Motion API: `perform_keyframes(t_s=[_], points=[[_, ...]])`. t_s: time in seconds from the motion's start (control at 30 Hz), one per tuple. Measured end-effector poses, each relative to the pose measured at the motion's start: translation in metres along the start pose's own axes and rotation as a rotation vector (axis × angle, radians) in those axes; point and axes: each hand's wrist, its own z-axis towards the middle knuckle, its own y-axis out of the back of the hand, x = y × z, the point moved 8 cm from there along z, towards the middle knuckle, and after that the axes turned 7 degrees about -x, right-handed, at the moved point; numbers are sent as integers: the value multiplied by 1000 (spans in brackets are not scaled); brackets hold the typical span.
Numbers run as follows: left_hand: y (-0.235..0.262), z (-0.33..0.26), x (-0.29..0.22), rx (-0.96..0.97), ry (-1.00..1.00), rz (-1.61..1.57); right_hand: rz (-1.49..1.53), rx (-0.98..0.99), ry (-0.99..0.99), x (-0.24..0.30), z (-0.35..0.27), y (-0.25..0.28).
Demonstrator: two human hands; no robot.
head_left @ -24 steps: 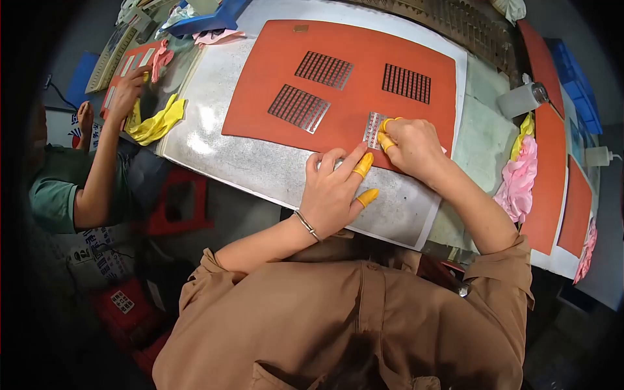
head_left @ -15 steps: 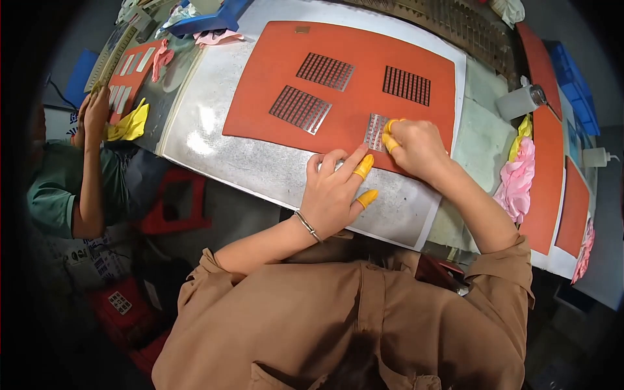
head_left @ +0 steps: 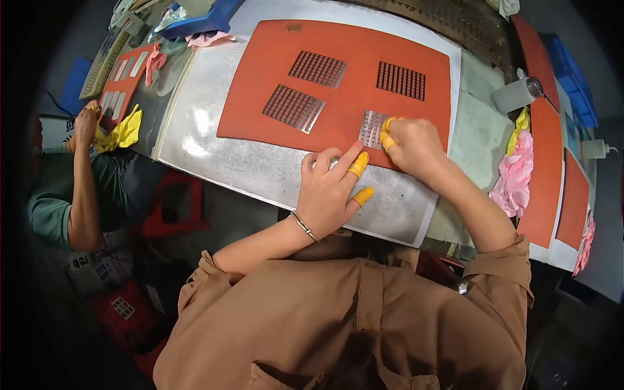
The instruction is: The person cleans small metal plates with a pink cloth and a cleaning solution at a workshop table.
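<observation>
A small perforated metal plate [head_left: 371,125] with rows of slots lies near the front edge of an orange mat [head_left: 354,36]. My right hand [head_left: 414,144] is curled over its right side, its yellow-cotted fingertips pressed together there; whatever they may pinch is hidden. With fingers stretched out, my left hand [head_left: 327,187] rests at the mat's front edge, the index fingertip at the plate's lower left corner. Yellow cots cover two of its digits. Three more slotted plates lie flat on the mat: one at far left [head_left: 318,69], one at near left [head_left: 294,108] and one at far right [head_left: 401,80].
The mat lies on a grey metal sheet [head_left: 260,172]. To the right are a pink cloth [head_left: 513,175], a translucent bottle [head_left: 513,96] and more orange mats [head_left: 543,175]. A blue tray [head_left: 208,21] stands at back left. A co-worker's hand [head_left: 86,123] is beside a yellow cloth [head_left: 121,132].
The view has shifted slightly. My hands keep nearly the same places at the plate. The co-worker's hands have moved down toward the yellow cloth.
</observation>
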Motion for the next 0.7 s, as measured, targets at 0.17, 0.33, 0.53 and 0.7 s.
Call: perform_keyframes(t_s=[0.17, 0.33, 0.53, 0.7], points=[[0, 2, -2, -8, 1, -12, -7, -54, -20, -5, 6, 4], [0, 0, -1, -5, 7, -3, -21, 3, 49, 8, -1, -1], [-3, -2, 1, 34, 4, 1, -30, -28, 2, 2, 1, 1], [0, 1, -3, -5, -4, -1, 8, -87, -85, -15, 24, 10]])
